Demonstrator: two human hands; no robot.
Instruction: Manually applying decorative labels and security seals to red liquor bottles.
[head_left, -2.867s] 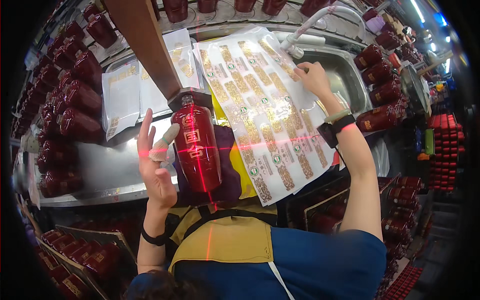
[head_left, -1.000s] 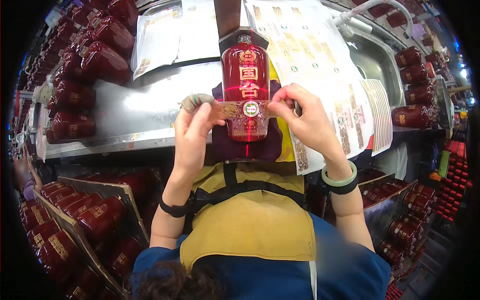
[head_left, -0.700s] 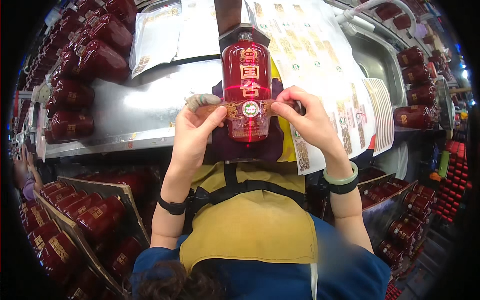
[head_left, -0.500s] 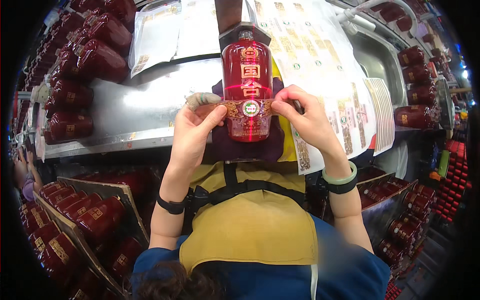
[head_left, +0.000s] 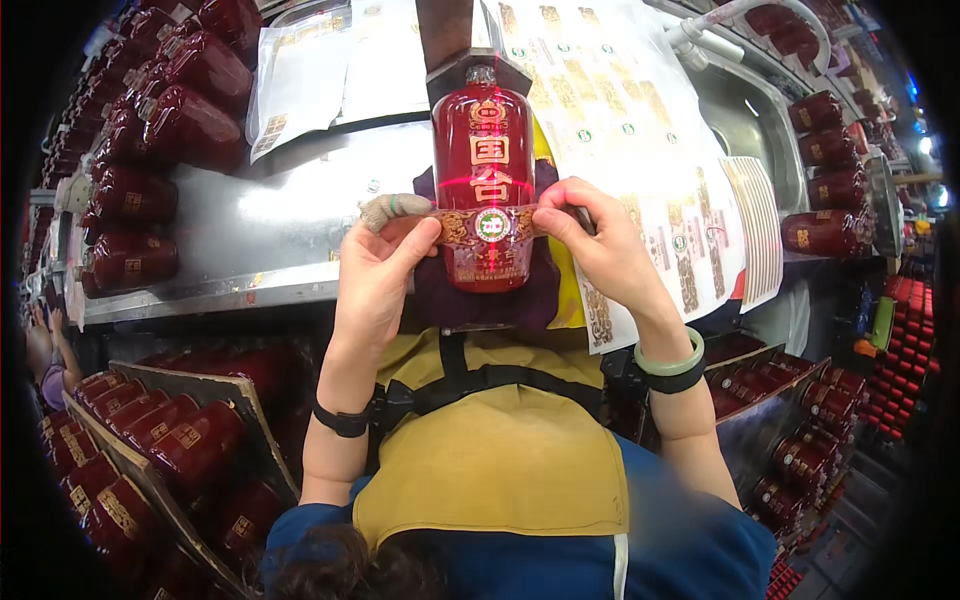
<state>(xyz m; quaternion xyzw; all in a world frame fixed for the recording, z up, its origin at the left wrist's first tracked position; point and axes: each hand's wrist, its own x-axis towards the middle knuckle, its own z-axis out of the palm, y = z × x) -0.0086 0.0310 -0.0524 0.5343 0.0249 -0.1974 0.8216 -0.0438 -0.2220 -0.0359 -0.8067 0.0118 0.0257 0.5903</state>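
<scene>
A dark red bottle [head_left: 484, 125] with gold lettering lies on its back on a dark purple cloth [head_left: 540, 285], its neck end toward a dark metal bracket [head_left: 450, 40]. Across its lower front is a gold-patterned label strip [head_left: 462, 226] with a round white and green emblem. My left hand [head_left: 380, 260] pinches the strip's left end; a beige finger cot [head_left: 393, 210] covers its index finger. The strip's right end is between the thumb and index finger of my right hand [head_left: 600, 240], where a small dark object [head_left: 586, 218] shows among the fingers. Red laser lines cross the bottle.
Sheets of gold labels [head_left: 620, 130] cover the bench to the right, beside a metal sink [head_left: 750, 115]. More sheets [head_left: 300, 75] lie at the far left. Red bottles [head_left: 195, 125] stand in rows at both sides, and others fill wooden-edged crates [head_left: 190, 420] below.
The whole view has shifted slightly. Both hands still hold the label strip's ends across the bottle, in nearly the same place.
</scene>
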